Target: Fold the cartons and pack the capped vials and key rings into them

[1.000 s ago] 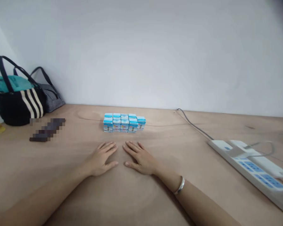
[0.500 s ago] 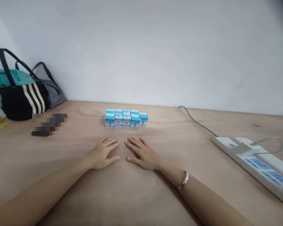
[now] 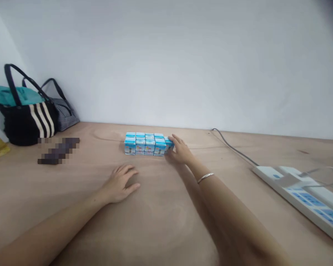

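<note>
A row of several small blue-and-white boxes (image 3: pixel 144 144) stands on the wooden table (image 3: pixel 161 214) near the white wall. My right hand (image 3: pixel 180 151), with a silver bracelet on its wrist, is stretched forward to the row's right end. Its fingers and thumb are curled around the single end box (image 3: pixel 168 142), which they partly hide. My left hand (image 3: pixel 119 184) lies flat on the table in front of the row, fingers spread, holding nothing.
A black striped tote bag (image 3: pixel 24 118) and a grey striped bag (image 3: pixel 63 112) stand at the back left. A blurred dark object (image 3: pixel 58 151) lies near them. A white power strip (image 3: pixel 305 197) with its cable lies at the right.
My right hand has left its flat place beside the left hand and reached forward to the right end of the box row, closing around the end box. The left hand has stayed put.
</note>
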### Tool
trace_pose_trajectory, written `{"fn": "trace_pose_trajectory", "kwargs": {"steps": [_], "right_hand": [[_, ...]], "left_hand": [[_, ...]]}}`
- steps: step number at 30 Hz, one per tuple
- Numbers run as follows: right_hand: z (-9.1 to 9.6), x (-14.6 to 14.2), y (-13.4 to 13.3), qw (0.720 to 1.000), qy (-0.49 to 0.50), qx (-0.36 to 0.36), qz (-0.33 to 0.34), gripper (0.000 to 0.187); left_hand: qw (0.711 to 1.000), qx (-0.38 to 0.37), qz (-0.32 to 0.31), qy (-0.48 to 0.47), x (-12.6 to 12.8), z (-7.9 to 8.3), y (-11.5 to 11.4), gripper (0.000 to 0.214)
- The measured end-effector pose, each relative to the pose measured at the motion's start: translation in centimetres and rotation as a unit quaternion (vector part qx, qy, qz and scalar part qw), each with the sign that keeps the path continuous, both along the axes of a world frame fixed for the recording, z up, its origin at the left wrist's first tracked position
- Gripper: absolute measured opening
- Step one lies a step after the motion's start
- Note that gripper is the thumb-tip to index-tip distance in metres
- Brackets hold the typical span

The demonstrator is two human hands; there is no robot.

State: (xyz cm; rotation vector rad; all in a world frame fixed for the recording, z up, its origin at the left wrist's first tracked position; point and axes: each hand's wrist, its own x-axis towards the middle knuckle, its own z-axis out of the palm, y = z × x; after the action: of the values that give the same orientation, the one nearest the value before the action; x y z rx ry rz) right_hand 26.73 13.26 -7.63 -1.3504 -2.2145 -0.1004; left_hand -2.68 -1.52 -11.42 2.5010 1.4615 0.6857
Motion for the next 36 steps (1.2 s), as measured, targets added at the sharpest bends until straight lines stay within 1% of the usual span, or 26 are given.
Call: {"fn": "trace_pose_trajectory", "kwargs": {"steps": [2,5,7,9,10,11,14,16,18,20,21,23,25,28,30,31,33,35,36], "right_hand": [[-0.5,0.1,0.4,0.998,0.067,0.004,0.022,0.051],[-0.7,0.4,-0.1,0.991,0.135,0.015,-0.010,0.044],[-0.1,0.7,-1.3,0.987,0.154,0.030,-0.043,0.043],[0.9,0.7,-3.1,0.981,0.182,0.051,-0.050,0.043],[1.5,0.5,-4.2,0.978,0.196,0.057,-0.030,0.043],[2.0,0.0,-5.4,0.976,0.210,0.056,0.008,0.043],[2.9,-2.8,-8.9,0.962,0.210,-0.013,0.172,0.041],[2.8,-5.2,-10.6,0.949,0.186,-0.049,0.249,0.042],[2.5,-7.3,-11.7,0.936,0.161,-0.072,0.304,0.043],[2.1,-8.6,-12.1,0.926,0.142,-0.086,0.340,0.041],[2.0,-8.9,-12.2,0.924,0.138,-0.086,0.347,0.039],[2.1,-8.9,-12.2,0.926,0.136,-0.080,0.344,0.034],[2.4,-8.4,-12.3,0.930,0.134,-0.075,0.333,0.031],[3.1,-7.6,-12.6,0.932,0.125,-0.085,0.330,0.031],[3.4,-7.5,-12.6,0.933,0.133,-0.104,0.318,0.026],[3.3,-7.6,-12.5,0.935,0.144,-0.120,0.302,0.025],[2.8,-7.8,-12.0,0.932,0.192,-0.168,0.258,0.032],[2.1,-8.0,-11.3,0.918,0.271,-0.210,0.200,0.034],[1.8,-8.0,-11.1,0.912,0.308,-0.212,0.169,0.031]], "left_hand": [[1.000,0.000,-0.004,0.002,0.0,0.0,0.0,0.044],[1.000,0.004,-0.006,0.000,0.0,0.1,0.0,0.043],[1.000,0.002,-0.005,-0.004,0.0,0.1,0.0,0.044],[1.000,-0.005,-0.002,-0.013,0.0,0.1,-0.1,0.046],[1.000,-0.008,0.002,-0.020,0.0,0.1,-0.1,0.049],[0.999,-0.011,0.006,-0.030,0.0,0.1,-0.2,0.054],[0.997,-0.018,0.010,-0.073,0.0,0.1,-0.2,0.073],[0.994,-0.012,-0.003,-0.109,0.0,0.0,-0.2,0.085],[0.990,0.006,-0.021,-0.142,0.1,0.0,-0.2,0.090],[0.985,0.026,-0.036,-0.165,0.2,0.1,-0.2,0.084],[0.984,0.035,-0.041,-0.172,0.3,0.2,-0.3,0.079],[0.981,0.046,-0.046,-0.180,0.6,0.3,-0.4,0.072],[0.981,0.047,-0.047,-0.184,0.9,0.4,-0.5,0.069],[0.979,0.021,-0.040,-0.197,1.3,0.2,-0.7,0.075],[0.976,0.013,-0.028,-0.217,1.4,-0.1,-0.9,0.078],[0.974,0.017,-0.026,-0.226,1.5,-0.3,-1.0,0.077],[0.970,0.035,-0.031,-0.238,1.5,-0.7,-1.2,0.070],[0.969,0.046,-0.037,-0.238,1.5,-0.8,-1.3,0.064],[0.970,0.044,-0.038,-0.235,1.4,-0.7,-1.3,0.062]]}}
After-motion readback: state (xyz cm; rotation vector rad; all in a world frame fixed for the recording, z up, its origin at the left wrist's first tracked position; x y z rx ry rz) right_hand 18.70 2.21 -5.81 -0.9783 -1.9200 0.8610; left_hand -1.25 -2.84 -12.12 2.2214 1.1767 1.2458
